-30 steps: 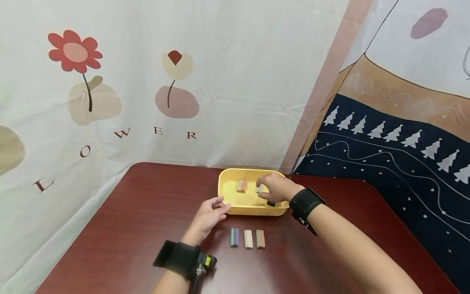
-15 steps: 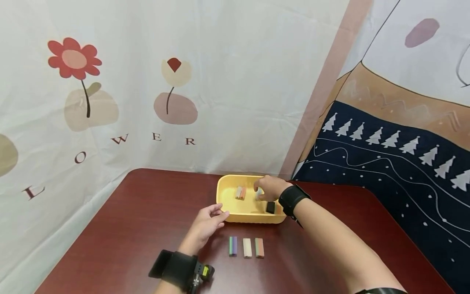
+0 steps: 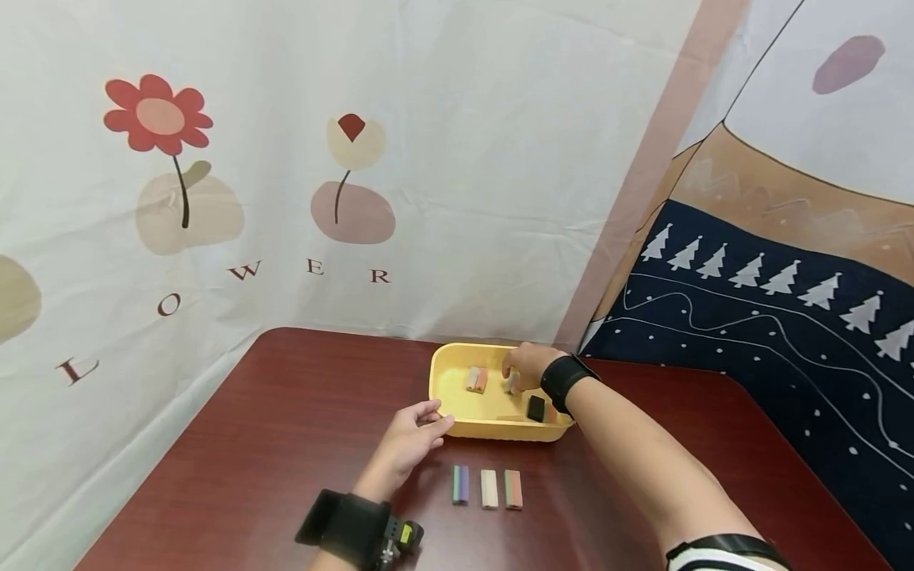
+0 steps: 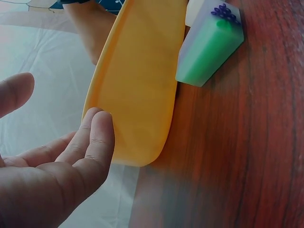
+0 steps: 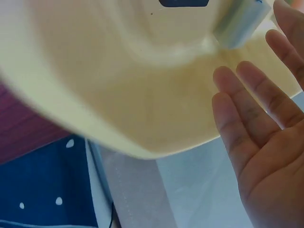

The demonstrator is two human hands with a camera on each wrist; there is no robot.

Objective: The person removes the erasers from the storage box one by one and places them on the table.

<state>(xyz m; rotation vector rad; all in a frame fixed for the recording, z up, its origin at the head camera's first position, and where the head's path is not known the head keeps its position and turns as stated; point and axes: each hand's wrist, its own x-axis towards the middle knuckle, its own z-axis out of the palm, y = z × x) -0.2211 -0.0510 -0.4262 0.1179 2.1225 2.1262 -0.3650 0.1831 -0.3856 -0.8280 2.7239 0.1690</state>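
A yellow plastic tray (image 3: 457,403) stands toward the back of the table. My left hand (image 3: 407,441) touches its near left corner; in the left wrist view the fingers (image 4: 100,135) lie against the outer wall and the thumb stays apart. Over the tray's right half, my right hand (image 3: 530,366) reaches down around a pale blue and white block (image 3: 512,384). From the right wrist, that block (image 5: 241,24) appears beside the spread fingers, with no grip visible. Also in the tray are a cream block (image 3: 473,379), an orange block (image 3: 481,381) and a black block (image 3: 536,408).
In front of the tray lie a green and purple block (image 3: 460,485), a cream-white block (image 3: 489,489) and an orange and green block (image 3: 513,490). The green and purple one has grapes on its end. Printed cloth (image 3: 471,198) hangs behind the dark red table (image 3: 307,396).
My right hand has drawn slightly back and lowered around the pale block, so the black block shows more fully. The left hand keeps its place at the tray corner. The head view has shifted slightly.
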